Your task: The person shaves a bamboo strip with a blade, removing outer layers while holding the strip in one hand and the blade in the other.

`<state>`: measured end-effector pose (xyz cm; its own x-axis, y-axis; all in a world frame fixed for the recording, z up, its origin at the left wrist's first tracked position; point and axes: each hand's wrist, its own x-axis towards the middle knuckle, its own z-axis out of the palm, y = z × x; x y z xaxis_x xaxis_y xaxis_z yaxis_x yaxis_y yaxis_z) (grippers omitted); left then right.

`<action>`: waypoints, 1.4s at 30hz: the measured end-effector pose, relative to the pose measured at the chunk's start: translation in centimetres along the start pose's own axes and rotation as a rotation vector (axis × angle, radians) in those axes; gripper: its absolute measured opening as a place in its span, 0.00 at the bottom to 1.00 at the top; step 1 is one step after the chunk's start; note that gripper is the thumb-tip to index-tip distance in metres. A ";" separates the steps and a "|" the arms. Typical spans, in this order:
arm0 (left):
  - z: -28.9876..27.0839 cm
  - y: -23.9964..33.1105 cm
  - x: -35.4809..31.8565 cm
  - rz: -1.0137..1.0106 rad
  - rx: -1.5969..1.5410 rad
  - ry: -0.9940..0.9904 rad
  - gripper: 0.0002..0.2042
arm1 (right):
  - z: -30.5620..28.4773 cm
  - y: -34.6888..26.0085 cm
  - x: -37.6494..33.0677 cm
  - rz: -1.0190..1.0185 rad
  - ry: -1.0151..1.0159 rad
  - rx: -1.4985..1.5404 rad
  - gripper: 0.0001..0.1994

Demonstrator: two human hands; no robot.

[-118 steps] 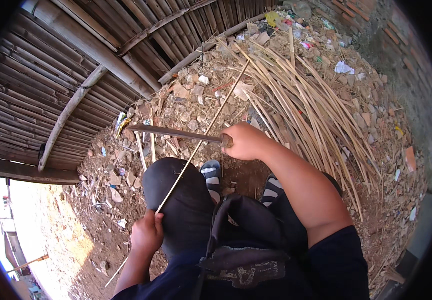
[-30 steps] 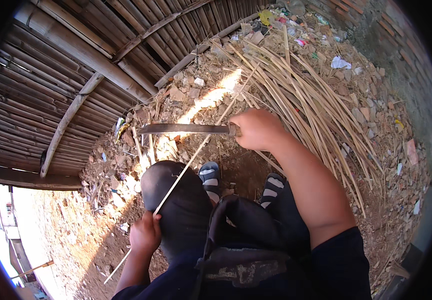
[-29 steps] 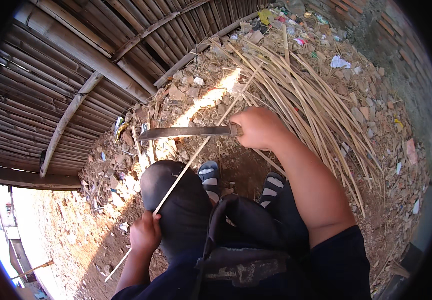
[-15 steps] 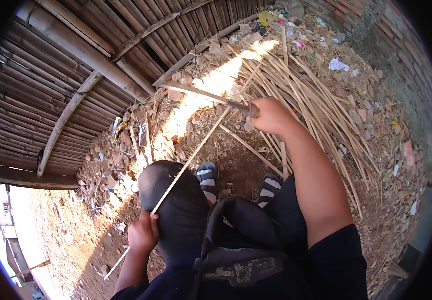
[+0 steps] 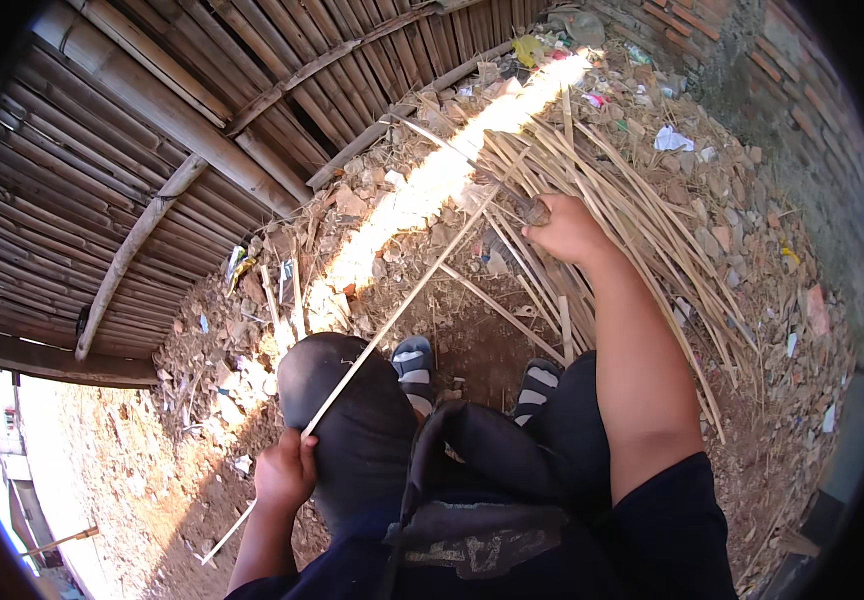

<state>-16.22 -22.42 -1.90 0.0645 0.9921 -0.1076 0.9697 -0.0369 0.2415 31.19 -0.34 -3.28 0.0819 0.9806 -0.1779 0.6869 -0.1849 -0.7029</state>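
Bamboo makes up the slatted wall (image 5: pixel 152 140) ahead, and loose split strips lie heaped on the dirt (image 5: pixel 642 230) to my right. One long thin strip (image 5: pixel 392 320) runs diagonally from my knee up toward the heap. My left hand (image 5: pixel 285 472) closes its grip on the near end. My right hand (image 5: pixel 567 228), further out, grips a knife handle, the blade (image 5: pixel 462 150) pointing away up-left. I see no containers.

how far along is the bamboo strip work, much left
Done, apparently: a big pile of thin bamboo strips lies on the ground ahead. In hand: the left hand holds one long strip across the knee, and the right hand grips a knife extended over the pile. What is left can't be judged; no uncut bamboo stock is clearly visible.
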 end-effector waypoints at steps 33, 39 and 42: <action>0.6 -1.6 -0.5 0.080 -0.046 0.029 0.12 | -1.6 -1.9 -0.8 -0.173 0.024 -0.265 0.15; 1.1 -1.5 -0.6 0.067 -0.014 0.062 0.12 | -2.4 6.1 2.4 0.123 0.411 0.143 0.17; 0.4 -0.7 -0.5 0.056 0.024 0.040 0.12 | -2.1 5.5 2.3 0.151 0.444 0.308 0.16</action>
<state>-16.86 -22.90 -2.37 0.1099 0.9924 -0.0559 0.9703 -0.0949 0.2225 36.61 1.08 -6.13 0.5050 0.8625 -0.0323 0.4068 -0.2709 -0.8724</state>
